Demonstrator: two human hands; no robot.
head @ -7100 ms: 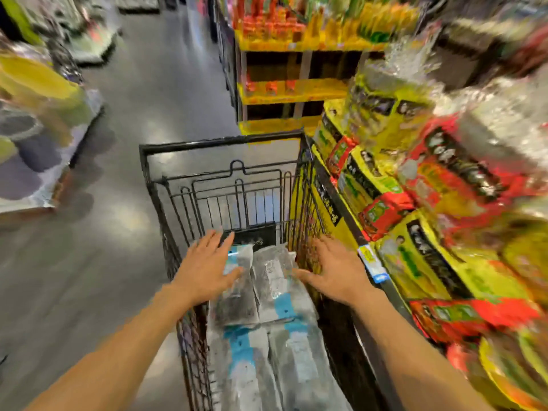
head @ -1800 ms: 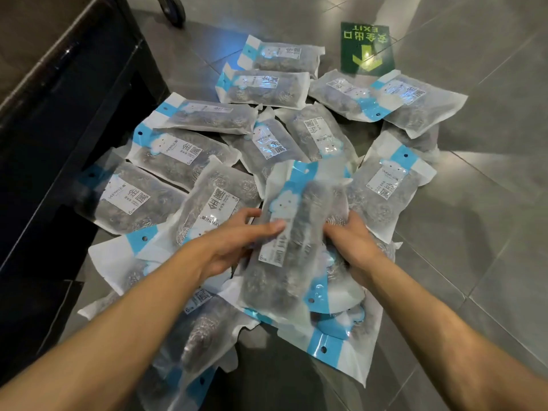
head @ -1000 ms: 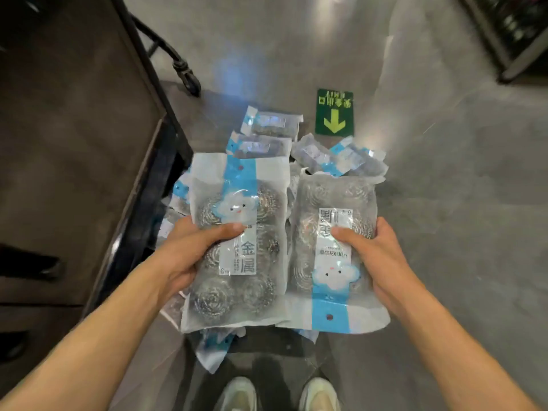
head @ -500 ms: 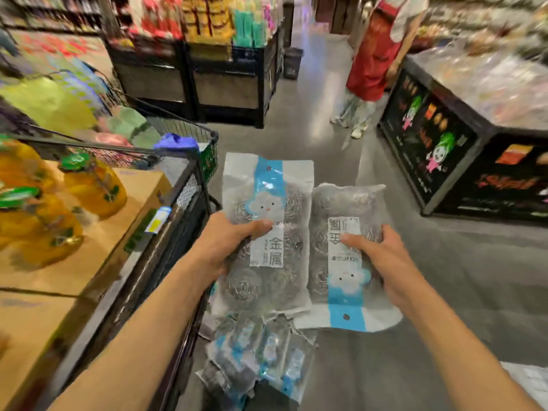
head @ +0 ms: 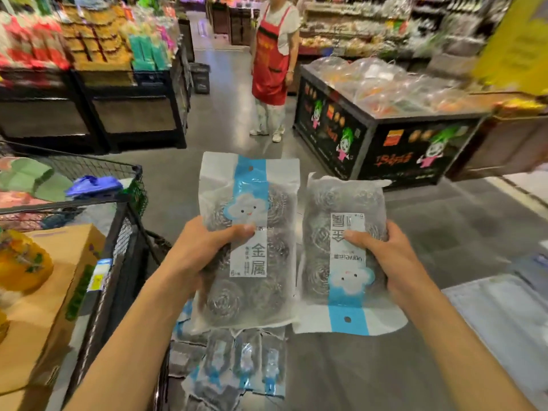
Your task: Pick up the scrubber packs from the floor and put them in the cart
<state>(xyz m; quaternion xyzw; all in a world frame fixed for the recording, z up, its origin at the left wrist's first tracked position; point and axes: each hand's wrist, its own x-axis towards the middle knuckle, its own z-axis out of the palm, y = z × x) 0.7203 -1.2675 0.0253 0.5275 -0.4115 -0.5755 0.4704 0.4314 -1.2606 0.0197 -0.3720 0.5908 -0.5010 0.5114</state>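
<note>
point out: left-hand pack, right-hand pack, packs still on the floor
left-hand pack (head: 268,295): head view, clear lower part over the scrubbers.
right-hand pack (head: 350,278): head view, cloud print on the label.
packs on the floor (head: 246,360): head view, middle pack of the pile.

Both held scrubber packs (head: 249,241) (head: 345,256) are glossy clear plastic over coiled steel wool, with paper-like labels. Floor (head: 444,226), 3 o'clock: smooth, semi-gloss tile. Box (head: 44,307), 9 o'clock: matt cardboard.

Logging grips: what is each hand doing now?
Left hand: grips the upright scrubber pack.
Right hand: grips the upside-down scrubber pack.
</note>
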